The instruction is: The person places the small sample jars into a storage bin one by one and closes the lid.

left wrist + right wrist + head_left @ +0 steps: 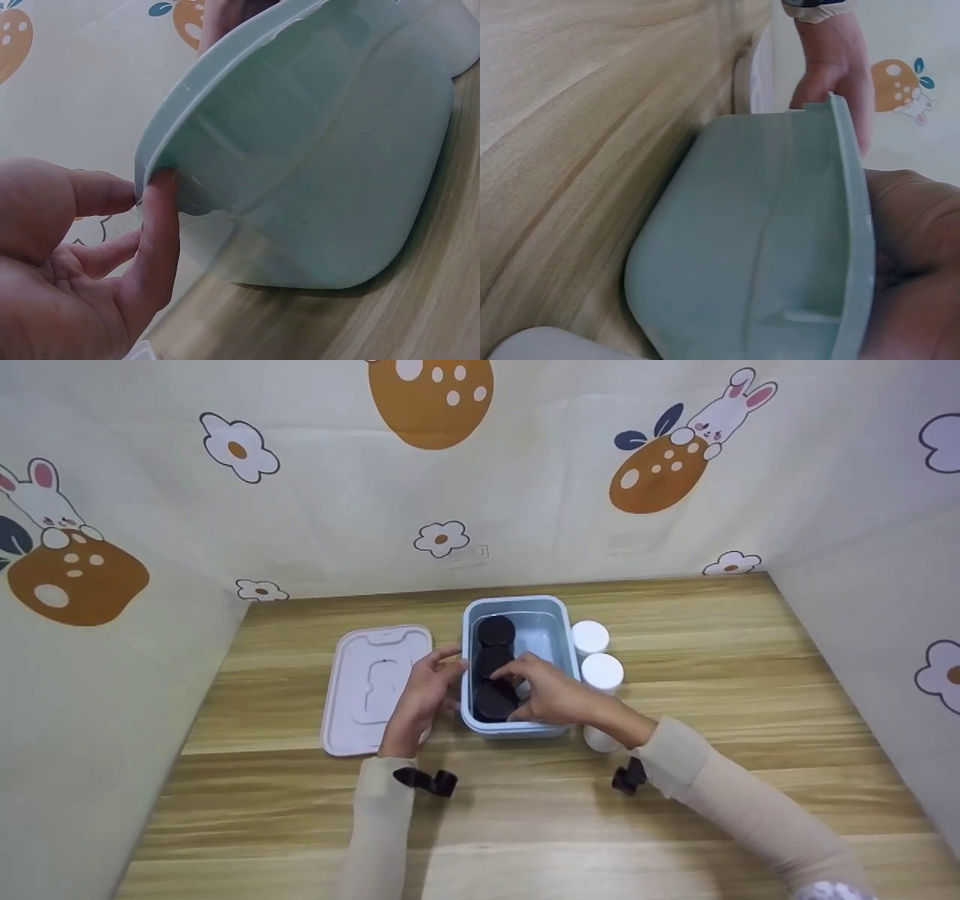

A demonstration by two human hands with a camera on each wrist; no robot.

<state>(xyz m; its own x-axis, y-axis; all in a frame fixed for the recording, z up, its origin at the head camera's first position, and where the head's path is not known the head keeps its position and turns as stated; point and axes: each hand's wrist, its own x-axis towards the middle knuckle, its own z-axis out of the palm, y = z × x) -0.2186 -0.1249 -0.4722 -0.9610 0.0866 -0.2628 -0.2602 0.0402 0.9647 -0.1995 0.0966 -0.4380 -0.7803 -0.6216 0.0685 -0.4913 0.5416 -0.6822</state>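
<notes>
A light blue plastic box (551, 634) stands at the middle of the table. Along its left side, three black round-topped containers sit in a row inside it. My left hand (429, 686) pinches the box's left rim between thumb and fingers, seen closely in the left wrist view. Reaching over the right wall, my right hand (553, 690) has its thumb and fingers around the nearest black container (495, 701). In the right wrist view the box wall hides the right fingertips.
A pale lid (349, 660) lies flat on the table left of the box. Beside the box's right wall stand white-capped bottles (602, 671), the nearest partly under my right forearm. A patterned cloth (337, 510) hangs around the table's back and sides.
</notes>
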